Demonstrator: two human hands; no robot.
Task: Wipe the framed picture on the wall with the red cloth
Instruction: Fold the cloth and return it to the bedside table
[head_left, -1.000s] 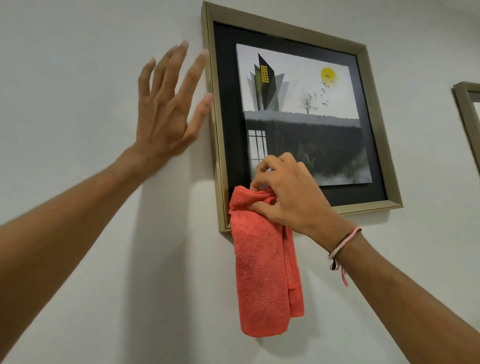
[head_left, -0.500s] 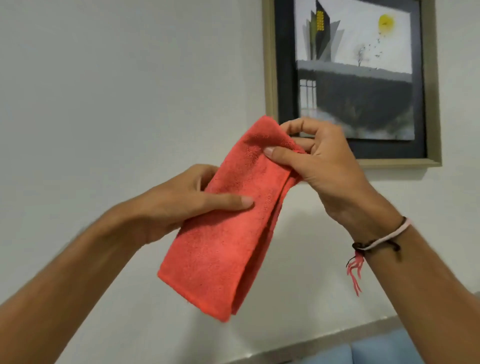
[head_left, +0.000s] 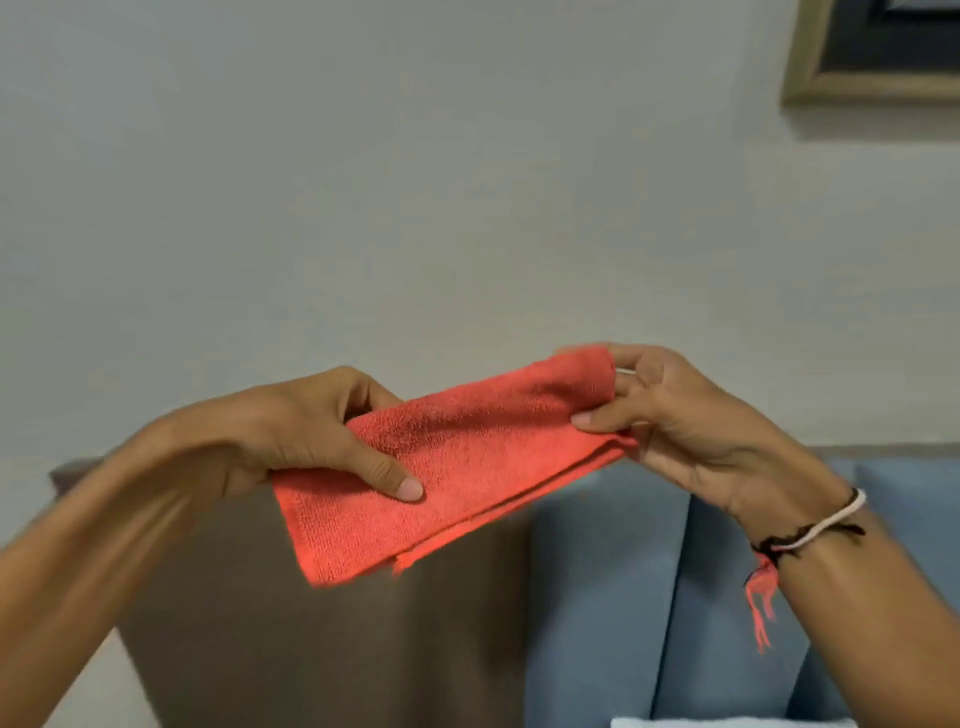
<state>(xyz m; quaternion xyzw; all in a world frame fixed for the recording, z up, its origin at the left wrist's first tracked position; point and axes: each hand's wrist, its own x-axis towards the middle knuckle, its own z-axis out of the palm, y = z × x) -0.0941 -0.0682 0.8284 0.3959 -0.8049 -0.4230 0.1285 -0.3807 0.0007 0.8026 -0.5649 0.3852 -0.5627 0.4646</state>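
Observation:
The red cloth (head_left: 467, 457) is folded into a long strip and stretched between both hands in front of the wall. My left hand (head_left: 306, 431) grips its lower left end with the thumb on top. My right hand (head_left: 675, 415) pinches the upper right end. Only the bottom left corner of the framed picture (head_left: 862, 83) shows, at the top right, far above the hands and apart from the cloth.
A pale grey wall (head_left: 415, 182) fills the upper view. Below stands a brown panel (head_left: 311, 649) and, to its right, blue cushions (head_left: 623, 597) of a sofa. A pale object (head_left: 701, 722) peeks in at the bottom edge.
The cloth left the frame's lower edge. My left hand came off the wall and took its free end. Both hands dropped and stretched it nearly level; the view tilted down.

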